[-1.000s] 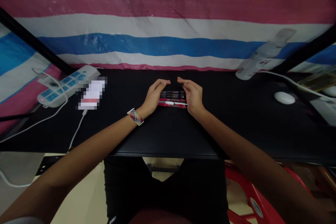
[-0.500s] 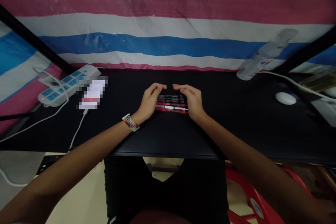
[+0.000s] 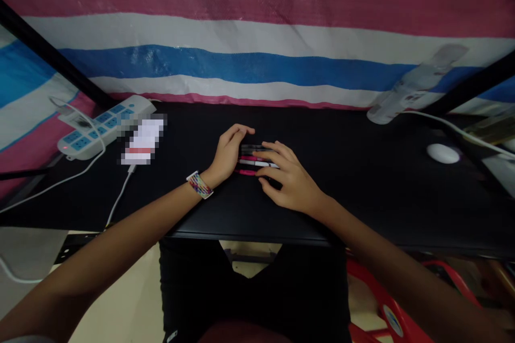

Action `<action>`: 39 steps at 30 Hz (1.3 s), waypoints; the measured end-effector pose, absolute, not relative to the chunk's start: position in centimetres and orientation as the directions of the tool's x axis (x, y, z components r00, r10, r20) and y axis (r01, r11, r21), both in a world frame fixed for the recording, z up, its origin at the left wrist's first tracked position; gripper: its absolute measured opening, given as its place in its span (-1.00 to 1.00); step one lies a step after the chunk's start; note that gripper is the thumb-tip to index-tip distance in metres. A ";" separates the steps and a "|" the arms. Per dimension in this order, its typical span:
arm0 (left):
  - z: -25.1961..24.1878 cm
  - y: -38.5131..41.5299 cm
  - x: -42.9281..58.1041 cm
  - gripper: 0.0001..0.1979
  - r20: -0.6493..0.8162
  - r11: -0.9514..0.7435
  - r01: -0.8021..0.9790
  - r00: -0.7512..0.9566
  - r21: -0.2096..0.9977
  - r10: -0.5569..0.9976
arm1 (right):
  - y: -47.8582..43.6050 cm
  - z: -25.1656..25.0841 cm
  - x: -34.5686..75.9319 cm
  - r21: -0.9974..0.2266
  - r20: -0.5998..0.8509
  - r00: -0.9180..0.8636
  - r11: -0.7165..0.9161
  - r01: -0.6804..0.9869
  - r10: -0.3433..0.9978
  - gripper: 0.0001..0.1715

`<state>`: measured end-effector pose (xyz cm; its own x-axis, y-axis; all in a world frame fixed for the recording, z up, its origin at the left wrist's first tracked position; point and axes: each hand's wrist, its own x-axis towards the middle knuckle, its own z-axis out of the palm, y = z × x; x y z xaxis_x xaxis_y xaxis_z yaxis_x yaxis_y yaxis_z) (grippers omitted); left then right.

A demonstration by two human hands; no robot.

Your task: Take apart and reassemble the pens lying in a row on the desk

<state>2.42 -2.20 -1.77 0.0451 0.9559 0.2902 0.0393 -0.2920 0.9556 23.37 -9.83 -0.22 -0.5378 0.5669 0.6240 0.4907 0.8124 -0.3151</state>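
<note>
Several pens, black, red and white ones, lie side by side in a row on the black desk. My left hand, with a coloured wristband, stands on its edge against the left ends of the pens, fingers curved and empty. My right hand lies over the right part of the row, fingers spread flat on the pens, covering their right ends.
A white power strip with cables sits at the far left, next to a blurred white item on a cable. A clear bottle lies at the back right, a white mouse near it. A red chair stands below.
My right hand has left the right ends of the pens and come down flat on top of them, nearer to me. The left hand stays at the left ends. The view tilted slightly.
</note>
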 end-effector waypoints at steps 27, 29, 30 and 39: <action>3.1 -0.2 1.7 -0.87 0.464 -0.554 0.266 0.333 0.789 0.821 | -1.1 1.7 24.9 -0.899 0.353 -0.154 0.380 0.216 0.923 -0.82; 2.6 0.9 1.6 -0.87 0.471 -0.543 0.281 0.287 0.791 0.834 | 0.2 1.6 25.3 -0.955 0.260 -0.119 0.273 0.112 0.958 -0.74; 2.3 1.4 1.5 -0.88 0.473 -0.534 0.281 0.258 0.797 0.842 | 0.7 1.5 25.5 -0.974 0.216 -0.089 0.221 0.048 0.972 -0.71; -0.5 2.7 0.4 -0.87 0.414 -0.463 0.273 0.222 0.843 0.883 | 1.2 -0.5 26.6 -0.988 0.091 -0.098 0.078 -0.134 0.991 -0.69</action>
